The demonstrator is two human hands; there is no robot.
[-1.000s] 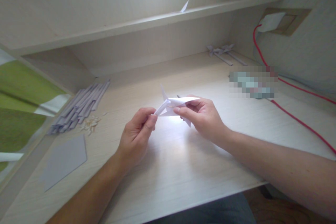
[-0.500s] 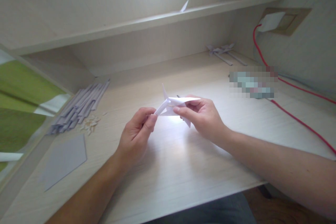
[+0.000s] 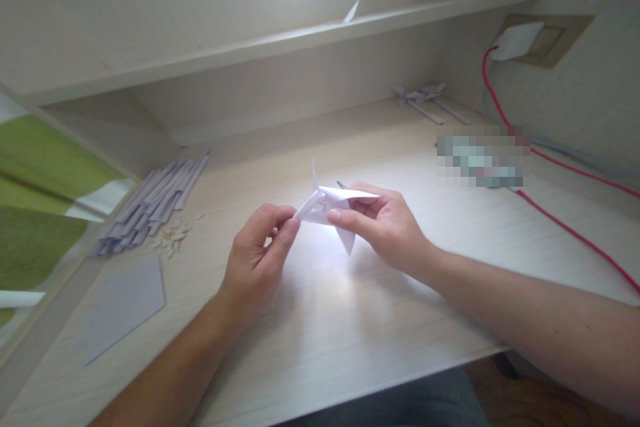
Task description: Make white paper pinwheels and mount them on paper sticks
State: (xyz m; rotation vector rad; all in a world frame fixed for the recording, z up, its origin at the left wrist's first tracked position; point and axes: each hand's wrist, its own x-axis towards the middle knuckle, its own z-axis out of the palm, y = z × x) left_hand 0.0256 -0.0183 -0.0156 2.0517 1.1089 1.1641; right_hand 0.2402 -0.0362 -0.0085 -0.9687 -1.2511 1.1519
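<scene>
Paper model (image 3: 330,203), light and easily creased, held just above the tabletop (image 3: 350,320).
Left hand (image 3: 260,253) pinches its thin tip; right hand (image 3: 385,223) grips the folded body, the sturdier place to hold.

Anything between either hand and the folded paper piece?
Nothing visible. The right hand already pinches the folded paper piece by its body, and the left hand grips its protruding strip end between thumb and fingers. Both hold it above the desk, apart from the strip pile on the left.
</scene>
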